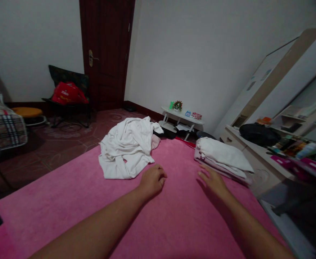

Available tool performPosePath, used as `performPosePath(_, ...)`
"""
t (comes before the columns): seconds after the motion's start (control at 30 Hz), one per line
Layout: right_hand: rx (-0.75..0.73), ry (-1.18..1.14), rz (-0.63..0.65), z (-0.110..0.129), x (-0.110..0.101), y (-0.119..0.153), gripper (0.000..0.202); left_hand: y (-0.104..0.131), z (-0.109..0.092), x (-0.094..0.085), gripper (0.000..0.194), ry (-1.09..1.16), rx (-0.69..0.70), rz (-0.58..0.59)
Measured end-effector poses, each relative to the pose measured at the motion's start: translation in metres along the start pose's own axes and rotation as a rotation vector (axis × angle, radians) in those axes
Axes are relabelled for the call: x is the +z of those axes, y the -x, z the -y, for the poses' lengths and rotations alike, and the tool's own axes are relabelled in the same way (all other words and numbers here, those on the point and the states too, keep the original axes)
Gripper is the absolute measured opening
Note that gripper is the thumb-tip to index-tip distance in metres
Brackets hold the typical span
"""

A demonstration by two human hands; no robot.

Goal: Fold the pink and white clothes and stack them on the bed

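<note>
My left hand (153, 180) rests on or just above the pink cover (174, 208), its fingers loosely bent and nothing visible in them. Beyond it, to the left, lies a crumpled heap of white cloth (128, 144), which looks like clothing. A bit of pale pink fabric (155, 141) shows at the heap's right side. My right hand (213, 180) is over the cover with its fingers apart, holding nothing. Close to it, on the right, sits a stack of folded white cloths (225, 156); I cannot tell whether the fingers touch it.
Along the right side stands a dresser (257, 151) with a black bag (259, 133) and bottles. A low white shelf (183, 115) is by the far wall. Left of the dark door (106, 54) a chair holds a red bag (68, 93), beside a yellow stool (27, 112).
</note>
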State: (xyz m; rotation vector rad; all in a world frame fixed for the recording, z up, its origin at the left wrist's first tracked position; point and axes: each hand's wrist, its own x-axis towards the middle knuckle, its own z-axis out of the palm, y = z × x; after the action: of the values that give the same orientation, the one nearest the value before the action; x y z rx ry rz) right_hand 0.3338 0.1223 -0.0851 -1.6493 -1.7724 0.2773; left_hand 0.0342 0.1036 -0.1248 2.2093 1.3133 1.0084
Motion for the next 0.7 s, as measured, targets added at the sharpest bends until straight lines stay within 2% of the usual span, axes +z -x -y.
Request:
performPosePath(0.1, -0.103, -0.037, 0.269, 0.049, 0.038, 0.061, 0.042, 0.002, 0.001, -0.003, 0.017, -0.015, 0.035, 0.000)
performPosePath(0.17, -0.148, -0.003, 0.341, 0.075, 0.053, 0.093, 0.039, 0.004, 0.000, -0.004, 0.018, -0.040, 0.063, 0.009)
performPosePath(0.27, -0.197, 0.067, 0.357, 0.096, 0.062, 0.122, 0.041, 0.007, -0.002, -0.004, 0.019, -0.090, 0.093, 0.029)
performPosePath(0.37, -0.224, 0.136, 0.303, 0.104, 0.066, 0.134, 0.042, 0.006, -0.004, -0.006, 0.020, -0.144, 0.122, 0.036)
performPosePath(0.43, -0.235, 0.168, 0.262, 0.106, 0.068, 0.137, 0.041, 0.000, -0.003, -0.015, 0.019, -0.186, 0.161, 0.035)
performPosePath(0.5, -0.234, 0.185, 0.239, 0.108, 0.069, 0.138, 0.040, -0.013, 0.003, -0.035, 0.023, -0.249, 0.180, -0.001)
performPosePath(0.57, -0.225, 0.186, 0.233, 0.110, 0.069, 0.139, 0.039, -0.031, 0.014, -0.065, 0.035, -0.333, 0.129, -0.099)
performPosePath(0.7, -0.207, 0.174, 0.237, 0.112, 0.067, 0.138, 0.039, -0.067, 0.050, -0.135, 0.052, -0.485, -0.166, -0.376)
